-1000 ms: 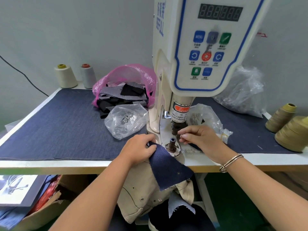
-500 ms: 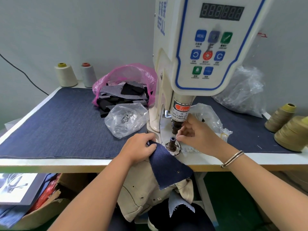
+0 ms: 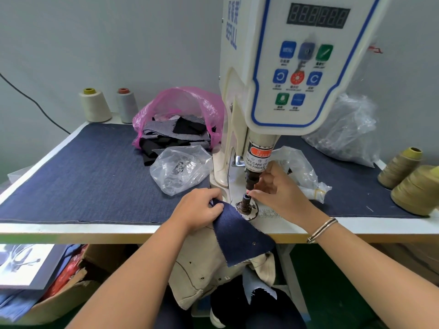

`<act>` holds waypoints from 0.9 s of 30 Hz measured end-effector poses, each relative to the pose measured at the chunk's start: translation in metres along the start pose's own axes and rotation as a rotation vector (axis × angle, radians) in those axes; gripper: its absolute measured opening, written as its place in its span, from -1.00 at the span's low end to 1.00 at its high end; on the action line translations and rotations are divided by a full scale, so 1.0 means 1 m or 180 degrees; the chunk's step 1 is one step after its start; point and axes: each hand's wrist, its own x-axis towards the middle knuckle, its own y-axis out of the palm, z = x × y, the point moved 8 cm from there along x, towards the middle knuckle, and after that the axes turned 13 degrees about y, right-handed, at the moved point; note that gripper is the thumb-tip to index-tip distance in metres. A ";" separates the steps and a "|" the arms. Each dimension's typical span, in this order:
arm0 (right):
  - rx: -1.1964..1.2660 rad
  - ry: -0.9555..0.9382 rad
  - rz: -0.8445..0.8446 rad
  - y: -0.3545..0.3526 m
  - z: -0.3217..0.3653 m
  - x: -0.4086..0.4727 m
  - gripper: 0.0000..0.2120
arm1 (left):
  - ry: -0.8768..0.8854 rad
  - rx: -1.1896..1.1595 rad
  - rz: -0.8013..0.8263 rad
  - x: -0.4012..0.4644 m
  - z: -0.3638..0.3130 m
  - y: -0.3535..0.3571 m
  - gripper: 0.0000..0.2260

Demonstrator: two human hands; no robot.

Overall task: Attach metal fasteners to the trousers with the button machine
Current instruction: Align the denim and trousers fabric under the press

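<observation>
Loading the press while the cloth waits

The right hand pinches something tiny at the upper punch, seemingly seating a fastener; the left hand grips the navy fabric just beside the lower die, ready to slide across.

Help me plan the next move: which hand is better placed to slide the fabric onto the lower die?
Left, probably. The left hand already grips the dark blue fabric piece right beside the lower die. The right hand is up at the upper punch, fingers pinched at its tip.
</observation>
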 end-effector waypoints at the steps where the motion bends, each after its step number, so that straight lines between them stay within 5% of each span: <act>1: -0.0016 -0.0024 0.0013 0.000 0.001 0.000 -0.67 | 0.0002 -0.0007 -0.0006 0.000 0.000 0.000 -0.91; 22: 0.0281 -0.0311 -0.0244 -0.002 0.007 -0.019 -0.59 | -0.0021 -0.0170 -0.0046 -0.001 -0.006 -0.003 -0.88; 27: 0.0331 -0.0225 -0.0595 -0.008 -0.005 -0.046 -0.73 | -0.0074 -0.1391 -0.0037 -0.006 -0.014 -0.009 -0.88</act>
